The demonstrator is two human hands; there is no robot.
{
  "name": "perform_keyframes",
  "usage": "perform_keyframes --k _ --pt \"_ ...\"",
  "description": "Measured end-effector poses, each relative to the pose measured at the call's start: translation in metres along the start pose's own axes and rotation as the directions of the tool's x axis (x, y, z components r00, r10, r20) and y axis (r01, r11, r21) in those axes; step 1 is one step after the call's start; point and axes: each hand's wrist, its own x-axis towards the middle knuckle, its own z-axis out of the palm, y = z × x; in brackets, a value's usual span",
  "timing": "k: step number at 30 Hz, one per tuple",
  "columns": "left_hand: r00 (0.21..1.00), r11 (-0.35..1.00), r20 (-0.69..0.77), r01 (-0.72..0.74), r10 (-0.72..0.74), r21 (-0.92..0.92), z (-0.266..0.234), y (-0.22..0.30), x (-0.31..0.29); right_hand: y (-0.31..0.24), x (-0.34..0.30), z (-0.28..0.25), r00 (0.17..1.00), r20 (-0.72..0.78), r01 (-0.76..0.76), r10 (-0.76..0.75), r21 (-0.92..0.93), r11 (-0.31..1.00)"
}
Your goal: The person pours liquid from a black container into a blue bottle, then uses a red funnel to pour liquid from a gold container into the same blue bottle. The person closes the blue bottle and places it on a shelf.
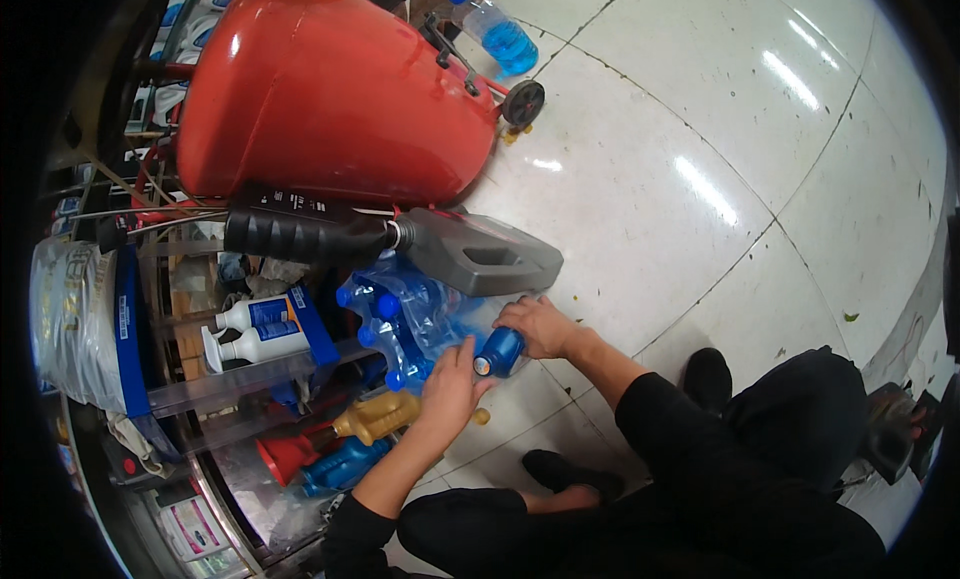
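Observation:
Between my two hands is a small blue container (503, 349), tilted, with a pale round end turned toward me. My right hand (538, 327) wraps around its far side, fingers bent over it. My left hand (452, 387) has its fingers and thumb about the lower, round end. Just beyond and left of my left hand lies a pack of blue-capped clear bottles (415, 314) with blue liquid, in loose clear plastic wrap. A grey jug (480, 254) with a moulded handle lies on its side behind the pack, its neck against a black ribbed bottle (305, 229).
A large red tank (330, 99) on a small black wheel (523, 104) stands at the back. Left are shelves with white spray bottles (262, 331), a red funnel (287, 457), a yellow jug (378, 417) and a blue jug (345, 466). A bottle of blue liquid (510, 47) stands on the tiled floor.

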Motion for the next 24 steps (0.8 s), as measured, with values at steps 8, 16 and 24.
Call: perform_keyframes --k 8,16,24 --pt "0.846 0.78 -0.025 -0.478 0.532 0.404 -0.004 0.006 0.004 -0.001 -0.002 0.003 0.999 -0.054 0.011 -0.011 0.003 1.0" --pt "0.995 0.956 0.083 -0.085 0.064 0.282 0.003 0.01 0.003 0.0 -0.001 0.001 0.999 -0.039 0.015 -0.013 0.042 0.999" --pt "0.959 0.96 0.131 0.228 -0.25 0.163 0.008 0.024 0.003 -0.007 -0.003 -0.005 1.0 -0.002 -0.015 0.015 0.048 0.999"
